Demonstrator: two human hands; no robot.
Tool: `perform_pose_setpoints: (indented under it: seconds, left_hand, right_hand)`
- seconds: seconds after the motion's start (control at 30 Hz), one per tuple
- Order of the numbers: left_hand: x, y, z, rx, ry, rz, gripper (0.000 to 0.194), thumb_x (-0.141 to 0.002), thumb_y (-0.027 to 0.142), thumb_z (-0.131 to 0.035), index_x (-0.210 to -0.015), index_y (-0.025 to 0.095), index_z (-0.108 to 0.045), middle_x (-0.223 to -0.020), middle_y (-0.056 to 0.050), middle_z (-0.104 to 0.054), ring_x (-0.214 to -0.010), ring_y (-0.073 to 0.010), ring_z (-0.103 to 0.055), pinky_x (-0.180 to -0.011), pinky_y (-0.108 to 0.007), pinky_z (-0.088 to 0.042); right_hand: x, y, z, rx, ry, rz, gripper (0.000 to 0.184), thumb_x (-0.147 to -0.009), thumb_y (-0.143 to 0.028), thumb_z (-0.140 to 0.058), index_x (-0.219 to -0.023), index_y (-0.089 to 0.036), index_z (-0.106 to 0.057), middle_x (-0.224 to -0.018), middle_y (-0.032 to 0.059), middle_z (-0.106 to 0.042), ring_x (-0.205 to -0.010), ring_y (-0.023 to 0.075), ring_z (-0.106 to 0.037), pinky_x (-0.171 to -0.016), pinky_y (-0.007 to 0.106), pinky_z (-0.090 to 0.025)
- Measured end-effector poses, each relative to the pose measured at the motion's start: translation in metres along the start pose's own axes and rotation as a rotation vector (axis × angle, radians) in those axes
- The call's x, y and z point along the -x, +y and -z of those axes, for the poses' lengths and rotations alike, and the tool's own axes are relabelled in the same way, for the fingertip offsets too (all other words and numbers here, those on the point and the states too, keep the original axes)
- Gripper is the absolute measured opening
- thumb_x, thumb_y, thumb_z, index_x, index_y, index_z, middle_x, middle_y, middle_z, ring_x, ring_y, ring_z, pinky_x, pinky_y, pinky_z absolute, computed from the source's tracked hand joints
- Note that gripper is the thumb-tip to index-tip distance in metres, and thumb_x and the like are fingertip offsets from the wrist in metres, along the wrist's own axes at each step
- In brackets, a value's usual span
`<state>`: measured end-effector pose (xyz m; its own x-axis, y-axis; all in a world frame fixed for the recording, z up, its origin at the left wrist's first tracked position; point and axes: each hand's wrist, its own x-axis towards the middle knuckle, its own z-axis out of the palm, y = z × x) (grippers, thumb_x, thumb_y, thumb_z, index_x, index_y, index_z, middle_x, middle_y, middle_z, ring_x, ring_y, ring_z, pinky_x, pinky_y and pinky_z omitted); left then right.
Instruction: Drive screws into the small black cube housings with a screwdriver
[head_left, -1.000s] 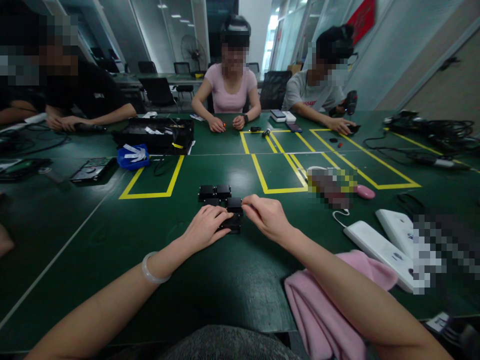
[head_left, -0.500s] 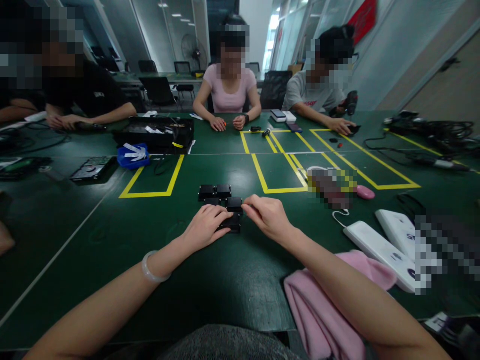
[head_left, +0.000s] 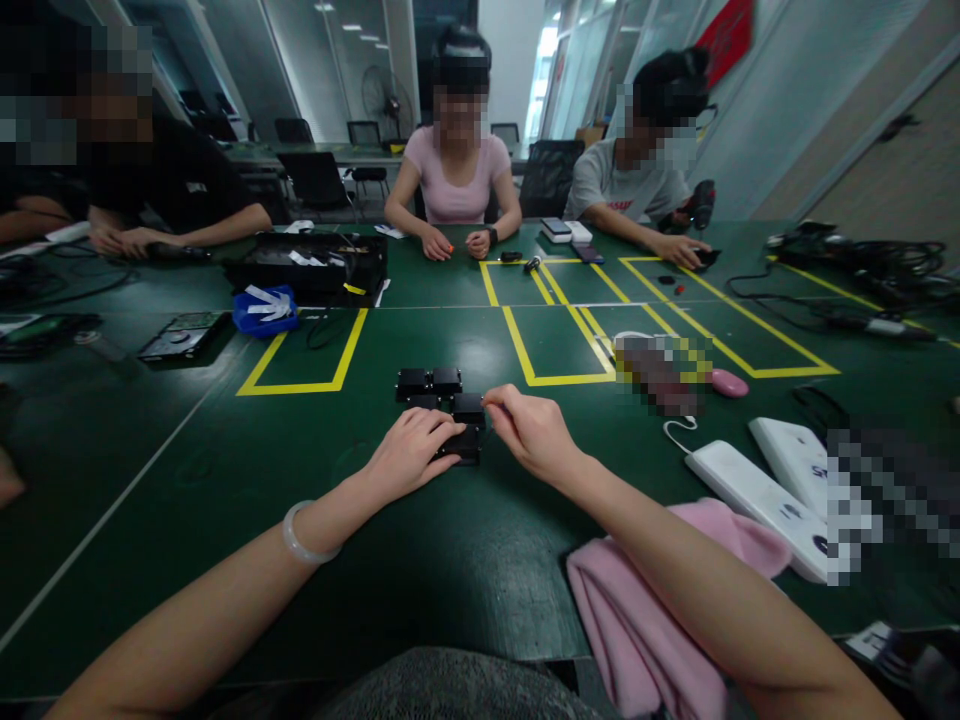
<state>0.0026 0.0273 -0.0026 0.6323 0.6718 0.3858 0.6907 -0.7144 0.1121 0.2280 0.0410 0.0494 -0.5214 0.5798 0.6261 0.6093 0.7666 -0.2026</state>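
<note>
Several small black boxes with shiny corner spots stand close together on the green table. My left hand (head_left: 411, 445) grips the nearest black box (head_left: 469, 446), its fingers over the top and its thumb along the near side. My right hand (head_left: 534, 425) is closed in a pinch at the right end of another black box (head_left: 469, 406), just behind the gripped one. Whatever its fingertips hold is too small to make out. Beyond lie two more boxes side by side, a left one (head_left: 412, 383) and a right one (head_left: 448, 380). Part of another box (head_left: 422, 402) shows behind my left fingers.
Yellow tape (head_left: 570, 381) marks rectangles on the table (head_left: 247, 560). At right are a pink cloth (head_left: 611, 610), white power banks (head_left: 757, 505) and a pink oval object (head_left: 730, 383). A blue tray (head_left: 266, 312) and a black bin (head_left: 307, 265) stand left. Several people sit around.
Both hands keep nearly the same place and grip. The whole view has shifted very slightly; the boxes stay where they were.
</note>
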Motion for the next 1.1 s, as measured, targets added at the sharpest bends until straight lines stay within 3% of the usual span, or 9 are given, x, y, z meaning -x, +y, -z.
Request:
perform_pose_setpoints:
  seconds: [0.13, 0.33, 0.53, 0.77, 0.97, 1.1]
  left_hand:
    - [-0.0004, 0.0003, 0.0006, -0.004, -0.007, 0.0, 0.032, -0.094, 0.03, -0.062, -0.122, 0.016, -0.059, -0.117, -0.012, -0.065, -0.107, -0.027, -0.061, -0.094, -0.044, -0.047]
    - [-0.0006, 0.0005, 0.0017, 0.0, -0.011, 0.0, 0.032, -0.093, 0.029, -0.063, -0.121, 0.016, -0.059, -0.115, -0.012, -0.065, -0.106, -0.0271, -0.061, -0.094, -0.044, -0.047]
    - [0.0, 0.0, 0.0006, -0.011, -0.007, -0.006, 0.032, -0.094, 0.03, -0.062, -0.122, 0.016, -0.058, -0.116, -0.012, -0.065, -0.108, -0.0276, -0.061, -0.095, -0.044, -0.047]
    - [-0.0003, 0.0005, 0.0018, -0.003, -0.02, 0.006, 0.03, -0.095, 0.03, -0.059, -0.123, 0.017, -0.058, -0.117, -0.012, -0.065, -0.108, -0.0273, -0.061, -0.095, -0.046, -0.048]
    - [0.0, 0.0001, 0.0004, -0.012, -0.012, -0.005, 0.031, -0.094, 0.03, -0.061, -0.122, 0.017, -0.058, -0.116, -0.013, -0.066, -0.107, -0.0278, -0.062, -0.095, -0.046, -0.048]
    - [-0.0002, 0.0003, 0.0008, -0.012, -0.013, -0.004, 0.032, -0.093, 0.029, -0.063, -0.122, 0.016, -0.058, -0.116, -0.012, -0.065, -0.107, -0.0279, -0.061, -0.094, -0.045, -0.048]
  right_hand:
    - [-0.0013, 0.0006, 0.0013, -0.01, -0.012, -0.002, 0.029, -0.104, -0.026, -0.033, -0.098, -0.017, -0.06, -0.07, 0.0024, -0.067, -0.057, 0.0125, -0.059, -0.058, 0.022, -0.037]
    - [-0.0004, 0.0016, 0.0018, 0.014, -0.021, -0.014, 0.037, -0.104, -0.036, -0.034, -0.083, -0.019, -0.058, -0.061, 0.001, -0.061, -0.053, 0.0126, -0.054, -0.055, 0.023, -0.034]
    - [-0.0015, 0.0019, 0.0008, -0.014, -0.02, -0.052, 0.032, -0.104, -0.028, -0.031, -0.099, -0.017, -0.06, -0.07, 0.003, -0.067, -0.058, 0.013, -0.06, -0.059, 0.022, -0.037]
    - [-0.0006, 0.0046, 0.0004, -0.02, -0.047, -0.06, 0.034, -0.104, -0.037, -0.035, -0.085, -0.019, -0.059, -0.063, 0.0014, -0.062, -0.055, 0.0131, -0.055, -0.056, 0.023, -0.035]
    - [-0.0022, 0.0021, 0.0001, -0.015, -0.046, -0.071, 0.03, -0.103, -0.029, -0.033, -0.098, -0.017, -0.06, -0.072, 0.0037, -0.068, -0.059, 0.0136, -0.06, -0.059, 0.023, -0.037]
    - [-0.0018, 0.003, 0.0012, 0.001, -0.043, -0.048, 0.033, -0.104, -0.032, -0.033, -0.091, -0.018, -0.06, -0.068, 0.0026, -0.066, -0.058, 0.013, -0.057, -0.058, 0.022, -0.036]
